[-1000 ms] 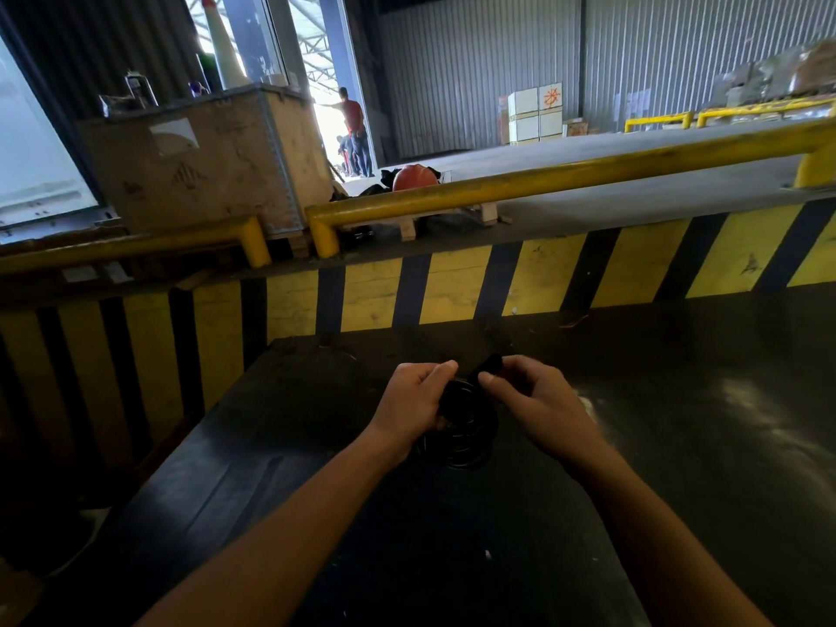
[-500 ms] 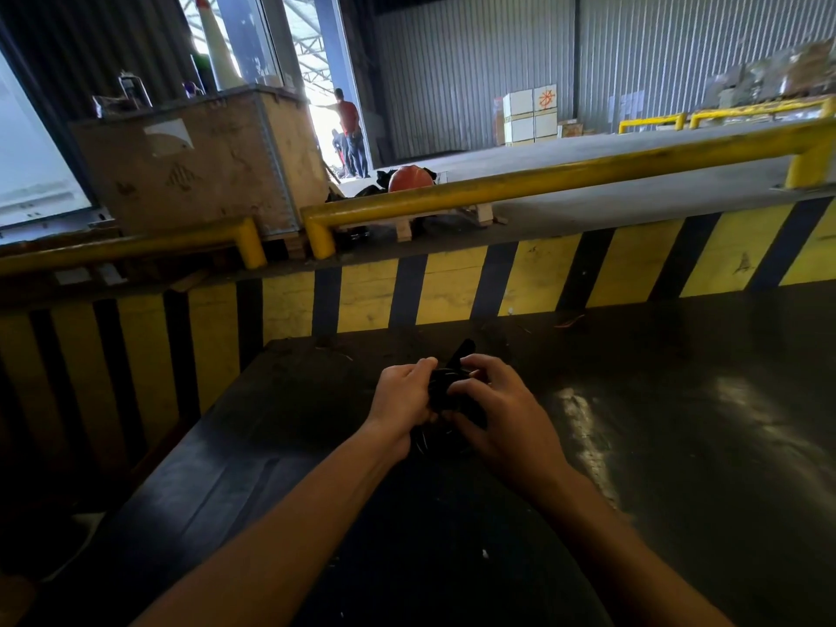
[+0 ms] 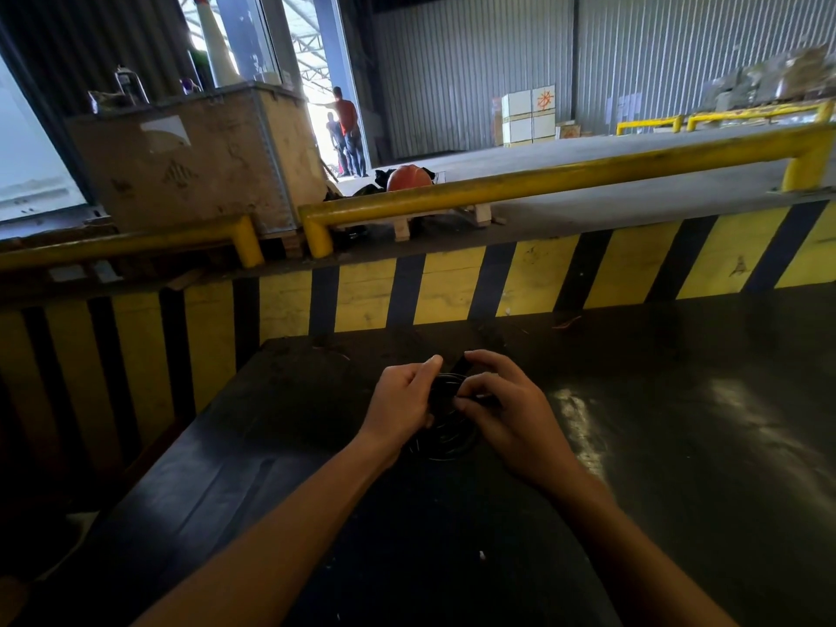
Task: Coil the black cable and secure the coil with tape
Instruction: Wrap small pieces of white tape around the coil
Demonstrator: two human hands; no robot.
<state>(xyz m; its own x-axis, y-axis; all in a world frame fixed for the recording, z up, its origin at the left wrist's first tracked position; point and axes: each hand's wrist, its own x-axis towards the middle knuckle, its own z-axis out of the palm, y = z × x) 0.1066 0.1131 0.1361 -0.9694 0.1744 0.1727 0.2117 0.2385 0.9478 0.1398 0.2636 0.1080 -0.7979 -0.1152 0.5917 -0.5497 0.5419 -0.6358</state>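
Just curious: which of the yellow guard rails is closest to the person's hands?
The long rail straight ahead, above the striped wall; the shorter left rail and two far ones sit farther off.

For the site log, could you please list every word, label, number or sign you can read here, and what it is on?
No text is readable.
White cartons: an orange emblem, no legible words.
Wooden crate: faint dark stencil marks and a pale sticker, too blurred to read.
Striped barrier: yellow and black bands only.

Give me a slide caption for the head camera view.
Both hands, left and right, grip the coiled black cable.
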